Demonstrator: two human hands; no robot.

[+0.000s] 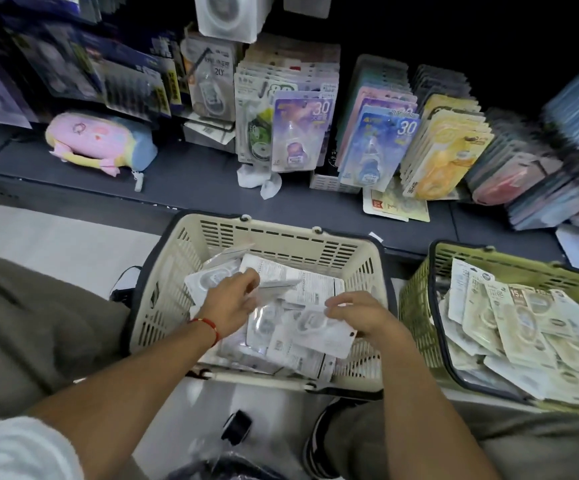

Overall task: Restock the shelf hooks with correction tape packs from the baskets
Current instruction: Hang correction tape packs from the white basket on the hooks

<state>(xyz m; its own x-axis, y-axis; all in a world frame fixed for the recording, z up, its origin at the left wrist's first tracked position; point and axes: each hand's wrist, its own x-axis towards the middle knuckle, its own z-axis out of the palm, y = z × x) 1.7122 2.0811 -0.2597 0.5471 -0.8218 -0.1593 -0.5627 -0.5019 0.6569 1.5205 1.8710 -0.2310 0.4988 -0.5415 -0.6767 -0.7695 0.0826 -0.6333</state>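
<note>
Both my hands reach into a cream basket (282, 241) on the floor, filled with several white correction tape packs lying back side up. My left hand (232, 301) pinches the edge of one pack (282, 283) near the basket's middle. My right hand (362, 316) grips another white pack (319, 332) at its upper edge. A green basket (416, 306) at the right holds several more packs, face up. Rows of tape packs (300, 131) hang on shelf hooks above the low shelf.
A pastel plush pencil case (99, 142) lies on the dark shelf ledge (191, 174) at the left. Loose packs (395, 204) and crumpled plastic (258, 180) lie on the ledge. My knees flank the cream basket; a small black object (236, 426) sits on the floor.
</note>
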